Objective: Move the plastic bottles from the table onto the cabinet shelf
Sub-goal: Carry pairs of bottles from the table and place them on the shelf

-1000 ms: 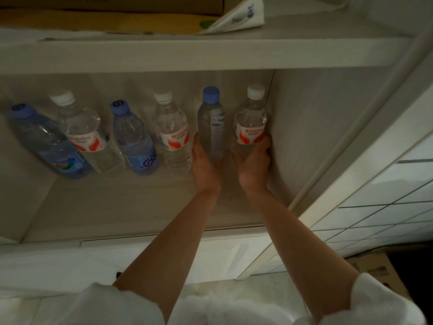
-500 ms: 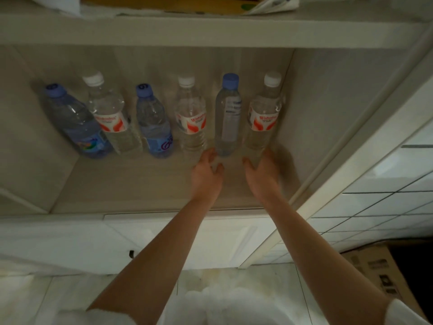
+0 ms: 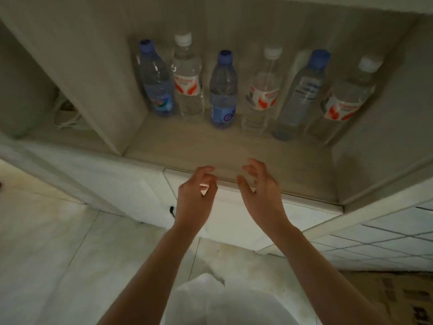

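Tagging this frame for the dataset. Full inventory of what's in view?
blue-capped bottles: 3, blue-tinted or clear, upright on the shelf, first, third and fifth from the left.
white-capped bottles: 3, clear with red-and-white labels, upright, alternating with the blue-capped ones.
cabinet shelf: 1, light wood tone, holds all six bottles.
cabinet door: white, below the shelf.
white cords: loose bundle, in the compartment to the left.
cardboard box: 1, brown, on the floor at lower right.
tiled floor: pale.
left hand: fingers loosely curled, holds nothing, at the shelf's front edge.
right hand: same, beside it.
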Available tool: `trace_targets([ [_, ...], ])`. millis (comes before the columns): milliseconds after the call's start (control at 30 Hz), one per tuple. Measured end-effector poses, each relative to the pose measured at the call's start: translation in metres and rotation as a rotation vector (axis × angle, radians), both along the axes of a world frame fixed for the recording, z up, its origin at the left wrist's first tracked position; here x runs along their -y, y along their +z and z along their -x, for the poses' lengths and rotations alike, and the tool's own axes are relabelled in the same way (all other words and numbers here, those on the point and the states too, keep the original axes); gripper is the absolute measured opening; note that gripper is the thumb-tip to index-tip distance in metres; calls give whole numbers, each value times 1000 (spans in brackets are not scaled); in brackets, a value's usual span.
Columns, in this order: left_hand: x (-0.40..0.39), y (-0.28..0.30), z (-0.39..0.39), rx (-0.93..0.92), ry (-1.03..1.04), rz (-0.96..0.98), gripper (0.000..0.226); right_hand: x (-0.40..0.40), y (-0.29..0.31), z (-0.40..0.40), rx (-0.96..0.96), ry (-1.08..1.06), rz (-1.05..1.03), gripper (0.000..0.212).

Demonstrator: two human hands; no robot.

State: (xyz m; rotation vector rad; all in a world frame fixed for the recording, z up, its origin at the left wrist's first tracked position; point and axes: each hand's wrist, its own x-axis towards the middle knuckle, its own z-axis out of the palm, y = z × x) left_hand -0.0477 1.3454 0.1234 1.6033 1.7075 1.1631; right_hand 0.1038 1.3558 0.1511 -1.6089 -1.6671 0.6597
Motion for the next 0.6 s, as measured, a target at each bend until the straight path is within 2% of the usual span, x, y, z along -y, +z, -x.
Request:
trace_targets([
  [267,88,-22,56,-7,441,161,28,22,-13,42,23,483,45,37],
  [433,169,-32,46,25,758,149,24,50,-26,60,19,800,116,37],
  [600,249,-39,20,81,1017,227,22,90,-43,85,66,1060,171,36],
])
